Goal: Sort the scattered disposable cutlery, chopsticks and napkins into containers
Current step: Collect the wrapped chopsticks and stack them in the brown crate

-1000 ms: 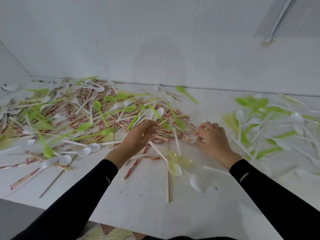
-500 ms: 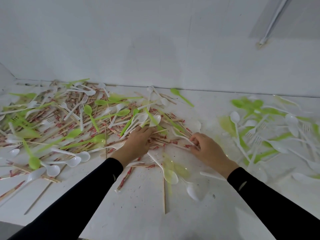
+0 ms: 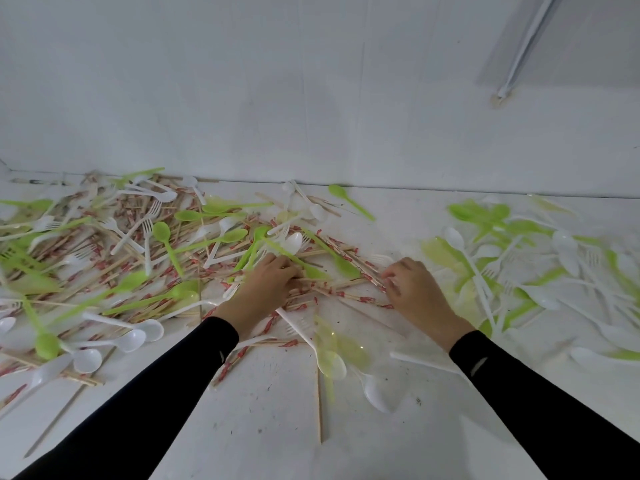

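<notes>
A wide heap of wrapped chopsticks [image 3: 114, 258] with red-printed sleeves, mixed with green spoons [image 3: 166, 240] and white forks [image 3: 147, 233], covers the left half of the white surface [image 3: 270, 420]. My left hand [image 3: 266, 289] lies palm down at the heap's right edge, fingers curled into a bundle of chopsticks [image 3: 332, 289]. My right hand [image 3: 414, 289] is at the other end of that bundle, fingertips pinching the chopstick ends. A second pile of green and white spoons and forks [image 3: 540, 258] lies to the right.
A white wall [image 3: 311, 98] closes the back of the surface. Loose white spoons [image 3: 375, 393], a pale yellow spoon [image 3: 327, 344] and a bare wooden stick [image 3: 318, 400] lie between my forearms. No container is in view.
The view shifted slightly, sliding the piles in frame. Both hands stay at the chopstick bundle; the right hand has closed in on the chopstick ends and the left fingers have dug further in.
</notes>
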Motion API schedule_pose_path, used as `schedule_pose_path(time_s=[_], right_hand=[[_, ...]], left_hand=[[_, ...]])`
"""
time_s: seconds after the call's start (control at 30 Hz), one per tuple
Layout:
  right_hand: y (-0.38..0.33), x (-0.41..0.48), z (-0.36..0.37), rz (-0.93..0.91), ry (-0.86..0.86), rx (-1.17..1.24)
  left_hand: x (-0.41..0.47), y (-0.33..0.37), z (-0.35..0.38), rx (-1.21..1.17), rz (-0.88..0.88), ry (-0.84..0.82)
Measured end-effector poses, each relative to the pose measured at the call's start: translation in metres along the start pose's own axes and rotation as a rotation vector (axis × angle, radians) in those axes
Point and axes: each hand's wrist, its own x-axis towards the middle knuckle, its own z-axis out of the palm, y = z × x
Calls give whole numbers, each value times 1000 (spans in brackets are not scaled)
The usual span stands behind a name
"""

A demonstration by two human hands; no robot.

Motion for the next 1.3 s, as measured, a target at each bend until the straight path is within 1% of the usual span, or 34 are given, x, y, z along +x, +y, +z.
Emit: schedule_pose_path(time_s=[0.07, 0.17, 0.2, 0.27, 0.33, 0.43, 0.5, 0.57, 0.63, 0.7, 0.8, 0.9, 0.97, 1.0, 1.1, 1.2, 1.23, 1.3], right_hand=[[-12, 9, 8, -45, -90, 49], [-22, 24, 17, -1, -167, 21], [-22, 28, 20, 14, -182, -9], [-22, 35, 22, 36, -200, -68], [-20, 40, 24, 60, -193, -145], [-16, 42, 22, 82, -201, -301], [-12, 44, 18, 114, -210, -288], [-7, 43, 13, 155, -212, -225], [-3, 41, 6, 199, -207, -162], [0, 38, -4, 220, -193, -173], [3, 37, -25, 211, -178, -234], [9, 37, -45, 200, -289, -264], [13, 38, -54, 218, -314, -270], [14, 38, -56, 230, -306, -272], [5, 35, -54, 235, -294, -195], [-15, 25, -38, 160, -337, 14], [-22, 22, -30, 106, -349, 54], [-31, 17, -10, -14, -353, 64]], left_hand=[[2, 2, -4, -3, -20, 3], [2, 8, -15, 16, -122, -40], [4, 9, -18, -3, -133, -41], [5, 7, -23, -132, -124, -28], [7, 6, -30, -312, -138, 38], [13, 13, -44, -530, -248, 204], [18, 20, -53, -652, -315, 373], [23, 25, -58, -788, -387, 518], [24, 25, -56, -864, -456, 566], [22, 21, -47, -848, -510, 539], [15, 18, -30, -837, -563, 456], [6, 13, -10, -753, -633, 313], [4, 10, -3, -699, -631, 240], [6, 10, -3, -684, -614, 228], [18, 18, -12, -678, -555, 262], [32, 19, -20, -579, -558, 291], [36, 17, -21, -523, -568, 265], [40, 12, -22, -378, -582, 160]])
